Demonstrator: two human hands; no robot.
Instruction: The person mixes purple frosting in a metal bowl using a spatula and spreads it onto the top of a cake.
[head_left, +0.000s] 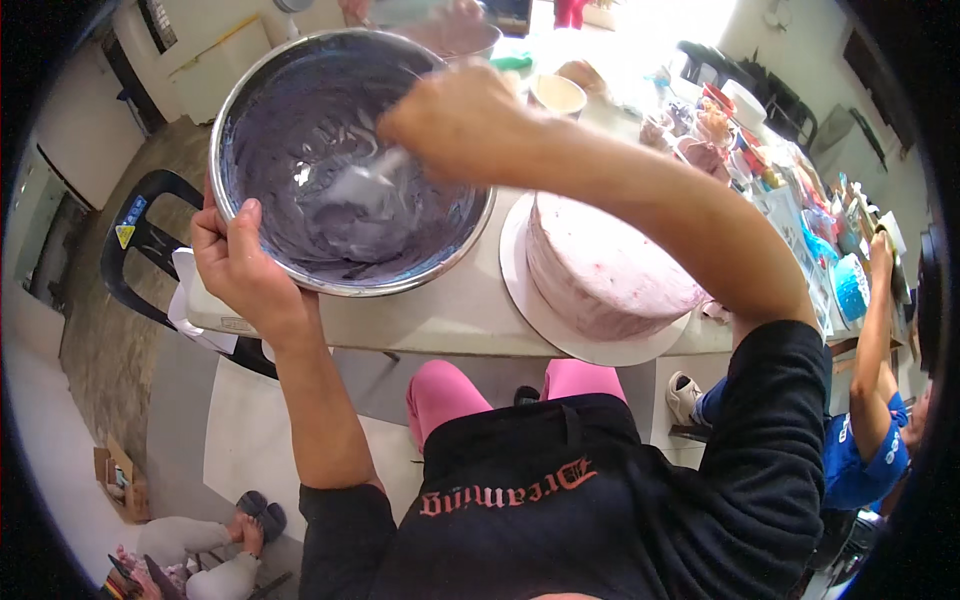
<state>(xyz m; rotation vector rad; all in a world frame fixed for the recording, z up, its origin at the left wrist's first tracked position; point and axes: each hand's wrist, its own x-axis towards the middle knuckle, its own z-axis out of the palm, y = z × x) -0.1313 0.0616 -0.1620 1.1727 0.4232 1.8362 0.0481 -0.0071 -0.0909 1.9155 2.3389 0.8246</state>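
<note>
A metal mixing bowl (442, 274), its inside coated with dark purple-grey frosting (285, 161), is tilted towards me above the table. My left hand (244, 262) grips its lower left rim, thumb on top. Over the bowl's right side, my right hand (457, 124) is closed on a spatula (364, 184) whose pale blade rests in the frosting; hand and blade are blurred. To the right of the bowl, a round cake (600, 270) with pale pink frosting stands on a white round board (517, 277), partly behind my right forearm.
A tub (559, 96) stands beyond the cake. Piping bags and cups (709, 135) crowd the table's right side, near a blue cake (851, 289). A person in a blue shirt (862, 457) works at right; another person's hands show behind the bowl. A black plastic chair (142, 255) stands at left.
</note>
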